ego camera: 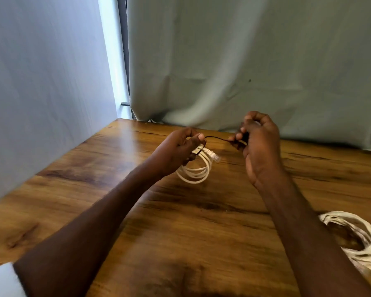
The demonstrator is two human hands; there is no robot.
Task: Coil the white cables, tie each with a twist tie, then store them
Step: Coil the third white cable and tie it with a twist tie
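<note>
Nearest the camera, at the lower right of the wooden table (99, 172), lies a loose bundle of white cables (360, 239), partly hidden behind the right forearm and blurred, so its ends cannot be made out. Both bare forearms reach forward over the tabletop.

Further out, the left hand (178, 151) is held above the table with its fingers curled round the top of a coiled white cable (198, 170); the thumb presses down over the gathered loops. The coil hangs below the hand, just over the wood, and one clear plug end (215, 156) sticks out to the right of the fingers.

A thin dark twist tie (216, 138) runs from under the left thumb across the gap to the right hand (259, 142), which pinches its other end between thumb and fingertips, the remaining fingers curled in. The tie appears to loop round the coil at the left hand, though that part is too small to be sure.

Beyond the table's far edge hangs a pale green curtain (244, 61), with a light wall panel (41, 82) along the left side.
</note>
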